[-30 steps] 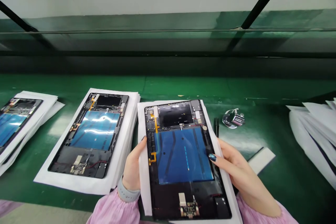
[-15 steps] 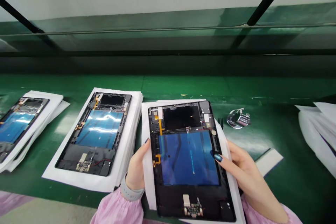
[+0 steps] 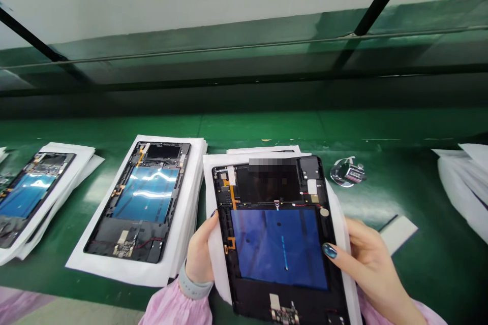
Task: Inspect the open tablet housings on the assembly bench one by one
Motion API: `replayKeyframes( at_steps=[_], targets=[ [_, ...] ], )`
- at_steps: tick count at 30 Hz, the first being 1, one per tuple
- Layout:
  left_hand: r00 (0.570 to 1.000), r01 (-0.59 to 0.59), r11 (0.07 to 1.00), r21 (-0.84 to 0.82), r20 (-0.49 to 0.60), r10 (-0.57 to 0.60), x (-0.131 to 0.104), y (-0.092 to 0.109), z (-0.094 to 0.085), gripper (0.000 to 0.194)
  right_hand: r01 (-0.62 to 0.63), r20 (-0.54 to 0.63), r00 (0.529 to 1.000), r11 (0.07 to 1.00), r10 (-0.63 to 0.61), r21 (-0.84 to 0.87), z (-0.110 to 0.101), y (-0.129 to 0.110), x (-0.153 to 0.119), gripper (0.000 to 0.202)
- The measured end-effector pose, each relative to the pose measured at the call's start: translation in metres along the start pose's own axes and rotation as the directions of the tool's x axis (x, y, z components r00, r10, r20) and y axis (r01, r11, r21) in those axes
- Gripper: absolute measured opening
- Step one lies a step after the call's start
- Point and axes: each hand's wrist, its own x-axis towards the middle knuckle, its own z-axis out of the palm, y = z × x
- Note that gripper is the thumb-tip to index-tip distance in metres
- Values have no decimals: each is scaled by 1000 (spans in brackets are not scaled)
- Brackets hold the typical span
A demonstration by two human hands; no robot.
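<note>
An opened tablet [image 3: 280,249], its blue battery and circuit parts showing, is held between my two hands with a white sheet [image 3: 217,259] behind it. My left hand [image 3: 201,251] grips the left edge, with the thumb at the frame and the other fingers hidden beneath. On the right edge, my right hand [image 3: 366,254] has its thumb on the black frame and its fingers behind the sheet. The tablet's lower end runs out of view. Left of it, a second opened tablet [image 3: 143,198] lies on a stack of white sheets [image 3: 183,244].
Another opened tablet [image 3: 34,188] rests on sheets at the far left. On the green table [image 3: 267,124] are a shiny small metal-like object [image 3: 348,171], a pale flat strip [image 3: 398,233] and white sheets [image 3: 461,193] at the right. A pink sleeve [image 3: 23,304] shows at lower left.
The held tablet and its sheet have come closer and lower in view, uncovering more of the stack behind. Both hands keep their hold. The view has tilted slightly.
</note>
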Motion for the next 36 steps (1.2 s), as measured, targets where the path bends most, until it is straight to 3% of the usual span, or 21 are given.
replayKeyframes(
  at_steps=[3,6,9,12,15,19,20,25,36],
  targets=[
    [1000,10,1000,-4,24,-9,0,0,-2,34,-13,16,1000,999,13,45,-1,3,-1,26],
    [1000,0,1000,-21,7,0,-1,-1,-4,36,-108,72,993,980,97,166,1,3,-4,31],
    [999,-25,999,-25,-22,24,0,-1,-5,37,-211,46,977,946,206,247,8,-1,-7,59],
    [998,-51,999,-17,-43,50,2,-2,-4,35,-210,-51,972,943,230,257,14,-5,-10,81],
    [999,-24,1000,-21,-40,23,3,-1,-1,33,-196,-40,977,953,211,232,15,-4,-9,73],
    [1000,24,1000,-20,10,-24,5,-1,3,29,-208,49,978,966,203,154,13,0,0,31],
    [999,28,999,-25,19,-27,6,-1,3,29,-176,47,984,979,172,105,12,0,3,29],
    [998,28,999,-45,49,-26,4,-2,-1,29,25,98,995,989,-11,-148,13,-7,16,63],
    [991,26,999,-27,133,-22,5,-2,0,35,21,90,996,999,-17,-43,16,-14,17,59]
  ],
)
